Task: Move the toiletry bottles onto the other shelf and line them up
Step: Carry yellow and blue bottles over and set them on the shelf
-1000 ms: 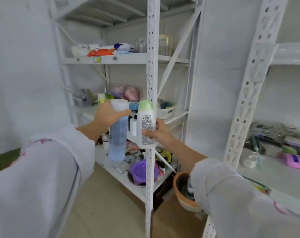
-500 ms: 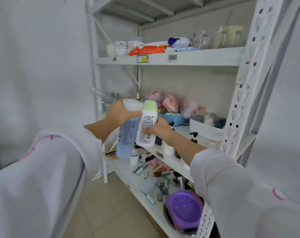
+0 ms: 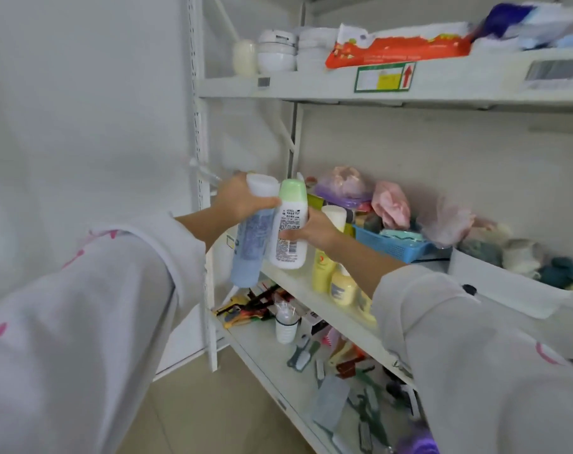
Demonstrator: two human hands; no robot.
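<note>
My left hand (image 3: 241,199) grips the top of a tall pale blue bottle (image 3: 249,250) with a white cap. My right hand (image 3: 314,229) holds a white bottle with a green cap (image 3: 290,226), label side toward me. Both bottles hang side by side, touching, just above the left end of the middle shelf (image 3: 286,278). Behind my right forearm stand yellow bottles (image 3: 324,267) on that shelf, partly hidden.
A blue basket (image 3: 393,245), bagged items and a white bin (image 3: 508,283) fill the middle shelf's right. The upper shelf (image 3: 311,88) holds white bowls and an orange packet. The lower shelf (image 3: 262,352) carries a small bottle, brushes and clips. The shelf post (image 3: 201,158) stands left.
The view has closed in on the left shelving unit. Both hands carried their bottles closer to the left end of the middle shelf, keeping them side by side.
</note>
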